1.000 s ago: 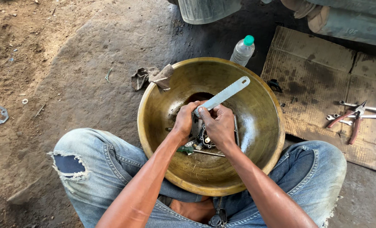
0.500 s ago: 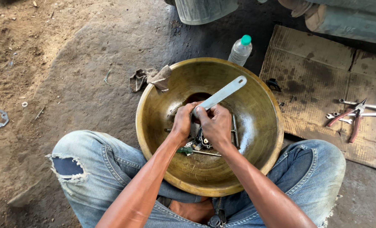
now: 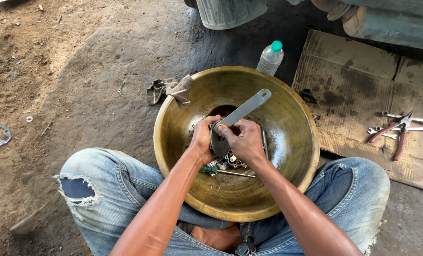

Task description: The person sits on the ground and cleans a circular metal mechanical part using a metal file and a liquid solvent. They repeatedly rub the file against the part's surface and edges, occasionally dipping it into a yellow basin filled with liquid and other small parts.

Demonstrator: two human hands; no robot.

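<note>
Here your left hand and right hand each grip closed on a dark round metal part with a grey flat handle, inside the brass bowl between your knees.

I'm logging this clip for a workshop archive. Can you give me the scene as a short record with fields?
Setting: dirt floor, person seated cross-legged in torn jeans
Bowl: large brass-coloured bowl between the knees
Left hand: left hand grips a dark round metal part over the bowl
Right hand: right hand holds a grey spanner on that part
In bowl: small metal pieces, green-handled screwdriver
Nearby: rag, plastic bottle, red-handled pliers on cardboard
</note>
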